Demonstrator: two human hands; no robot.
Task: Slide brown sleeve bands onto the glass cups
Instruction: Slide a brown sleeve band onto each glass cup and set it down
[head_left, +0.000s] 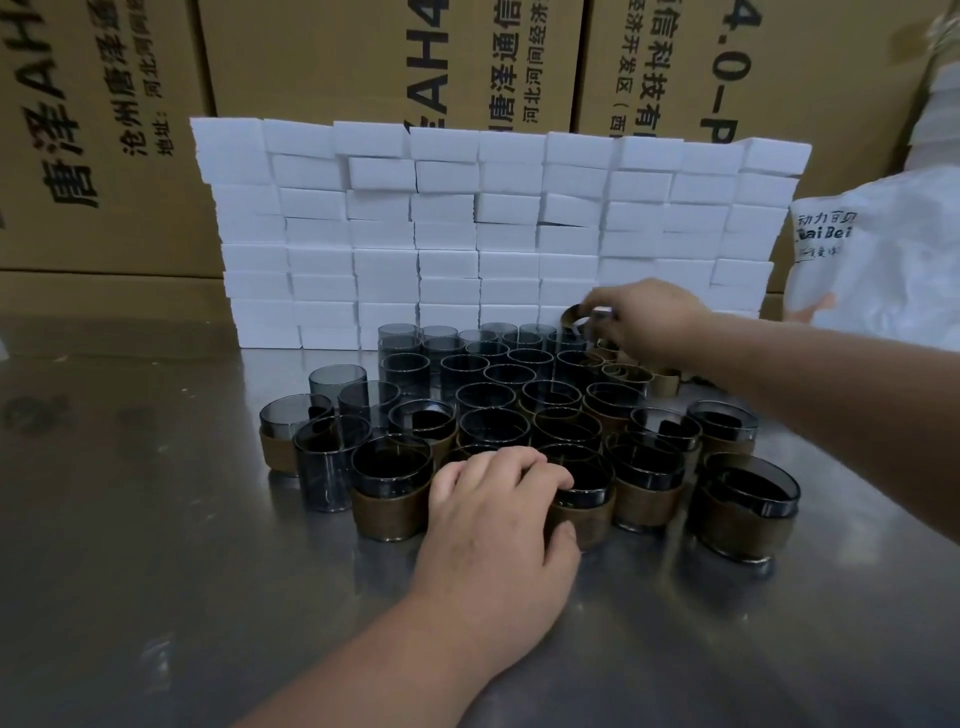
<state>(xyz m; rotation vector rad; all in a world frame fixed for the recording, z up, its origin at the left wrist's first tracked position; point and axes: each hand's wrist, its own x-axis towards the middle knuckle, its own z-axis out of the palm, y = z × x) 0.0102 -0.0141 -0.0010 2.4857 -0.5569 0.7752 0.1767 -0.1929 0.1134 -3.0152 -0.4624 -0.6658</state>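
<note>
Several dark glass cups (488, 369) stand packed together on a steel table (156, 545). The near ones wear brown sleeve bands (387, 512); the far ones are bare. My left hand (498, 499) grips a banded cup (582, 504) in the front row, fingers curled over its rim, thumb on its band. My right hand (644, 319) reaches to the far right of the group and pinches a loose brown band (574, 317) lifted above a small heap of loose bands (631, 374).
A wall of stacked white boxes (467, 234) stands right behind the cups, with big cardboard cartons (337, 62) behind it. A white plastic bag (883, 260) sits at the right edge. Bare steel lies in front and to the left.
</note>
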